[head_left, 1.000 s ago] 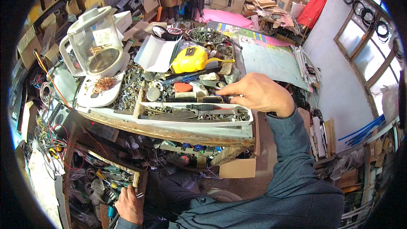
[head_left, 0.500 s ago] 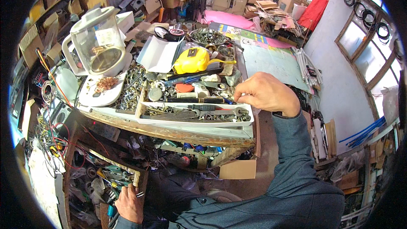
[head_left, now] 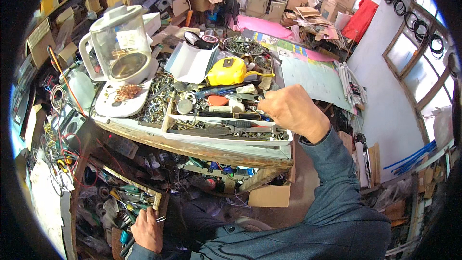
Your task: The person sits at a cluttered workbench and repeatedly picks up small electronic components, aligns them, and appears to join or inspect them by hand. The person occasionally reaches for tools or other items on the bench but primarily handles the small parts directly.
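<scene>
My right hand [head_left: 294, 111] is over the right end of a white tray [head_left: 231, 140] on the workbench. Its fingers are curled together among small parts; what they hold, if anything, is hidden. Inside the tray lie a screwdriver [head_left: 237, 123], a wrench and loose metal bits. A yellow tape measure [head_left: 227, 71] and a red round cap [head_left: 218, 100] lie behind these. At lower left, my left hand [head_left: 147, 231] is closed at the edge of an open drawer [head_left: 157, 202] of green-handled tools. A thin shiny metal piece [head_left: 161, 219] shows beside its fingers, too small to name.
A clear jug [head_left: 126, 53] stands at the bench's left rear, behind a white plate [head_left: 107, 103] bearing copper-coloured wire. A bowl of screws [head_left: 244, 46] sits farther back. Red wires and a meter [head_left: 72, 124] crowd the left. An open cardboard box [head_left: 269, 196] lies below the bench.
My right hand has shifted slightly left and farther in over the tray's parts. The view has turned a little, so the bench items appear farther right. My left hand stays at the drawer.
</scene>
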{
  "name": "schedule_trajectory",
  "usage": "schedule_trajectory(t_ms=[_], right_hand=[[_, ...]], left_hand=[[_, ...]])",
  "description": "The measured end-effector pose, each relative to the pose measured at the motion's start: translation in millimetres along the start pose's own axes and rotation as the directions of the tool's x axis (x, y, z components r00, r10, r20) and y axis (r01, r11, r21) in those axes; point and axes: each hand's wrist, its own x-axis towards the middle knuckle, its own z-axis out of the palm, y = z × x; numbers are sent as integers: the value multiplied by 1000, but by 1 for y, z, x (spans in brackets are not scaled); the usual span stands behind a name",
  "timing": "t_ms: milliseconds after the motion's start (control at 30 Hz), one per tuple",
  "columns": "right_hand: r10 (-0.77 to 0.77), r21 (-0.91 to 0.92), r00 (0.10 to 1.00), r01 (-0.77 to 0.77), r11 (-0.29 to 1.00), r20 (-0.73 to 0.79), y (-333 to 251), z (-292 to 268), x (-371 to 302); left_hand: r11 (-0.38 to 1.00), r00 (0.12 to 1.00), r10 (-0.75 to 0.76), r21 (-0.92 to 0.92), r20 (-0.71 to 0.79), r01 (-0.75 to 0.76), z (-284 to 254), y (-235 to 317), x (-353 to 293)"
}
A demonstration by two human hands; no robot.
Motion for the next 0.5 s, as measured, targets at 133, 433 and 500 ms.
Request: schedule_trajectory(t_ms=[133, 433, 500], right_hand=[[24, 70, 999, -22, 997, -29, -8, 1, 0], [-8, 5, 1000, 8, 1000, -17, -8, 4, 15], [-11, -21, 1000, 12, 1000, 3, -7, 6, 14]], left_hand=[[999, 994, -38, 11, 102, 38, -1, 1, 2], [999, 1000, 11, -40, 15, -10, 3, -3, -2], [999, 999, 17, -27, 34, -16, 0, -1, 1]])
